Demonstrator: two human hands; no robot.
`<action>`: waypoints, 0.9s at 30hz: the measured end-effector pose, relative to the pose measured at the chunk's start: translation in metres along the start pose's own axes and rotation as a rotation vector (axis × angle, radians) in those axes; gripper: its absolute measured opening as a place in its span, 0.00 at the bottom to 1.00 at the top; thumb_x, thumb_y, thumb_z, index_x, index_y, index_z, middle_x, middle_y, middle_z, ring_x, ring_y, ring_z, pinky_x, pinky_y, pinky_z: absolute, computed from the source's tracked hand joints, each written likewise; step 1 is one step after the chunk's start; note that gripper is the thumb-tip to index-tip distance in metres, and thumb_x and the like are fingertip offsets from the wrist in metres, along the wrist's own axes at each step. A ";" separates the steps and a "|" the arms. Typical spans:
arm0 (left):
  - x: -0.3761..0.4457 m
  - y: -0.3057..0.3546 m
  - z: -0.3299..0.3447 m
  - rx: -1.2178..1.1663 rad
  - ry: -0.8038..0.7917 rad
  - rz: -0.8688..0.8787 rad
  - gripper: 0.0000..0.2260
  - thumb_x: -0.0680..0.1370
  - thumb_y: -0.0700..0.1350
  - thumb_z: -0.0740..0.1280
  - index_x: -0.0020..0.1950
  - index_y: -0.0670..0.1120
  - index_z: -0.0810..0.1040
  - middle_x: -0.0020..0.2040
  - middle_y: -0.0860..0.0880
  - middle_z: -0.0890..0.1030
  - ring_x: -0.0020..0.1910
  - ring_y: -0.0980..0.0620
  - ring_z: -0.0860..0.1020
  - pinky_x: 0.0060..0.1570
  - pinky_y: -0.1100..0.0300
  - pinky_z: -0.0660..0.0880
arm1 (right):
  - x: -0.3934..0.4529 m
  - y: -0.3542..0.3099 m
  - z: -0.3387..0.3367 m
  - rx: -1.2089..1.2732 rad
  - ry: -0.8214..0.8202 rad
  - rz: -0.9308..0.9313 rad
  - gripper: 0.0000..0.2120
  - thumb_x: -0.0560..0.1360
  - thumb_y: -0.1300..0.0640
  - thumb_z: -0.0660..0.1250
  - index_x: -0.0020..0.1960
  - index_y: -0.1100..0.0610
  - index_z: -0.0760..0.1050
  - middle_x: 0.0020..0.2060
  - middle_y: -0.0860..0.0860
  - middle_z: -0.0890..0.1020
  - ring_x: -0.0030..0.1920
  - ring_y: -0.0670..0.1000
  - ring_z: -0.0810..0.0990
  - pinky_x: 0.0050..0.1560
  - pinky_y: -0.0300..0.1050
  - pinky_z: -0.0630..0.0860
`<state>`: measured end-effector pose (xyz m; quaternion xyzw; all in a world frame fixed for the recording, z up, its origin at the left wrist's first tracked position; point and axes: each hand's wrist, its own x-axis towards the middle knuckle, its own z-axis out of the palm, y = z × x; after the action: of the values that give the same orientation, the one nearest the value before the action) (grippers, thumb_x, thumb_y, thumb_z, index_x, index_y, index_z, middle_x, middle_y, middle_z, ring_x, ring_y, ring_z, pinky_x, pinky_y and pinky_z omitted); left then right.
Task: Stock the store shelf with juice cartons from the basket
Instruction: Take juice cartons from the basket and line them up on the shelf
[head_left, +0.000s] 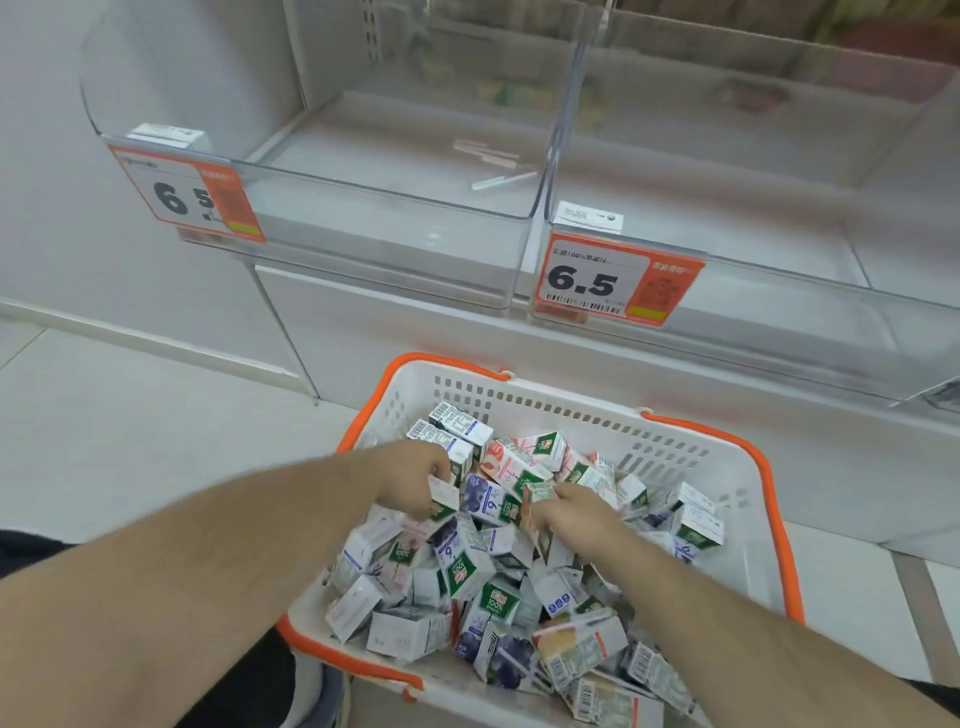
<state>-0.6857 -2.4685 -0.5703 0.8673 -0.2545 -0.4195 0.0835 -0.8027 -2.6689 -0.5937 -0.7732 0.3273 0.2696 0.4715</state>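
Note:
A white basket with orange rim (571, 405) sits on the floor below the shelf, heaped with several small juice cartons (467, 571) in blue, pink and green print. My left hand (415, 480) reaches into the pile and grips a carton (444, 501) at its far left. My right hand (574, 512) is in the middle of the pile and pinches a green-topped carton (540, 491). Above, two clear shelf bins (395, 208) hold no cartons, apart from a few loose straws (493, 166) in the left one.
Orange price tags reading 6.5 hang on the left bin's front (187, 197) and the right bin's front (613, 280). A white base panel (415, 322) runs under the bins. Pale floor tiles (130, 426) lie left of the basket.

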 end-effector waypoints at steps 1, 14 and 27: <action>-0.003 0.000 -0.009 -0.097 0.014 -0.002 0.21 0.72 0.36 0.71 0.62 0.50 0.72 0.63 0.48 0.72 0.42 0.53 0.74 0.35 0.63 0.70 | -0.004 -0.002 -0.008 0.116 -0.013 0.021 0.08 0.66 0.58 0.65 0.45 0.57 0.71 0.36 0.52 0.77 0.33 0.51 0.75 0.37 0.47 0.72; -0.075 0.070 -0.094 -1.055 0.008 0.190 0.11 0.81 0.34 0.58 0.54 0.45 0.77 0.47 0.44 0.80 0.44 0.48 0.79 0.43 0.55 0.76 | -0.088 -0.052 -0.093 0.626 -0.331 -0.220 0.40 0.54 0.57 0.64 0.66 0.67 0.72 0.51 0.72 0.80 0.35 0.61 0.78 0.32 0.45 0.70; -0.091 0.102 -0.111 -1.209 0.069 0.239 0.16 0.79 0.48 0.62 0.33 0.44 0.74 0.29 0.46 0.74 0.24 0.50 0.72 0.29 0.63 0.72 | -0.140 -0.087 -0.109 0.859 -0.210 -0.368 0.13 0.64 0.59 0.60 0.42 0.64 0.78 0.33 0.60 0.79 0.25 0.57 0.75 0.36 0.47 0.64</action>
<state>-0.6854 -2.5167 -0.4016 0.6452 -0.0645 -0.4488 0.6150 -0.8145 -2.7026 -0.3992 -0.5220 0.2174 0.0987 0.8189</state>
